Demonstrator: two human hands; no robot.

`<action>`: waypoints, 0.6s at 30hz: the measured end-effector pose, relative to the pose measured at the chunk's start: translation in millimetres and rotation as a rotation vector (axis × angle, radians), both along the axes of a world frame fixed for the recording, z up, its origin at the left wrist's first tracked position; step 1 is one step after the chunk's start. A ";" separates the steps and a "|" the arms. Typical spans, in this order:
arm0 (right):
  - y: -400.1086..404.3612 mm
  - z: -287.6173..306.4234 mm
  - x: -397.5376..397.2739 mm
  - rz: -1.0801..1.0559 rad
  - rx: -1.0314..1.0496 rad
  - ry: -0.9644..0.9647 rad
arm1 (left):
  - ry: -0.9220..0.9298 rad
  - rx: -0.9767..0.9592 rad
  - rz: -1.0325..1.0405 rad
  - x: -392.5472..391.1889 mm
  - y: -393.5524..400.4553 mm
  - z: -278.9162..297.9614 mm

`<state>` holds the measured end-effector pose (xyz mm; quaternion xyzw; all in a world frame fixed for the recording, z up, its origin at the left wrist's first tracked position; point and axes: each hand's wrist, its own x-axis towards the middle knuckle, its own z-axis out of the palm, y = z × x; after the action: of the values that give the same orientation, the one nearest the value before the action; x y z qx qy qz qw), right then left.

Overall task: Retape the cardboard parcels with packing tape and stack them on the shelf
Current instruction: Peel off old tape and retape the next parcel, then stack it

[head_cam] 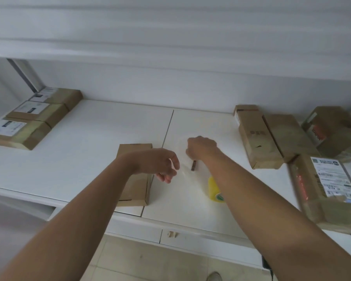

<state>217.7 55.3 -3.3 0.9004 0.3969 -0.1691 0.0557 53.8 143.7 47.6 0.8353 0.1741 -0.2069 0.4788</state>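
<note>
At the far left of the white bench (pixel 85 138), I see three taped parcels (pixel 31 116) lying side by side in a row, touching one another, each with a white label facing up. Moving right, a flat brown parcel (pixel 137 191) lies near the front edge, just left of the seam between the two bench panels. My left hand (pixel 162 165) hovers over its far half, fingers loosely curled and apart, gripping nothing that I can make out. Between my two hands a stretch of clear tape (pixel 183 171) hangs, faint and blurred; I cannot tell whether the left fingertips touch it. A small dark brown piece (pixel 194 165) shows just below my right hand (pixel 202 148), which is bunched into a closed pinch above the bench; I cannot tell exactly what it pinches. Under my right forearm sits a yellow roll of packing tape (pixel 214 189), lying on the bench close to the front edge. Further right, two long brown parcels (pixel 265 138) lie side by side and touching, one with a torn spot on its top. Beyond them stands a bulkier box (pixel 332 128) with red print, and nearest me at the far right a labelled parcel (pixel 328 191) overhangs the bench edge, blurred by motion.
</note>
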 end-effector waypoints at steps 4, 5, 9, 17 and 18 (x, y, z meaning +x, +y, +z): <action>9.8 -31.9 -4.3 -0.033 -0.083 0.061 | 0.021 -0.034 0.043 -9.2 8.6 -1.5; 8.8 -34.4 -2.7 -0.041 -0.082 0.067 | 0.021 -0.042 0.058 -12.0 10.8 -2.2; 5.4 -34.9 10.3 -0.046 -0.011 0.141 | 0.017 -0.029 0.102 -17.6 14.6 -13.0; -28.4 4.9 33.0 -0.082 0.437 0.242 | 0.038 -0.157 0.199 -4.5 10.4 -35.2; -37.0 9.5 34.7 -0.075 0.457 0.274 | 0.045 -0.175 0.223 -3.3 11.9 -37.0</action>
<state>252.5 18.3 6.2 0.8725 0.3949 -0.1975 -0.2095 50.5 155.6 10.5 0.7608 0.2580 -0.1854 0.5659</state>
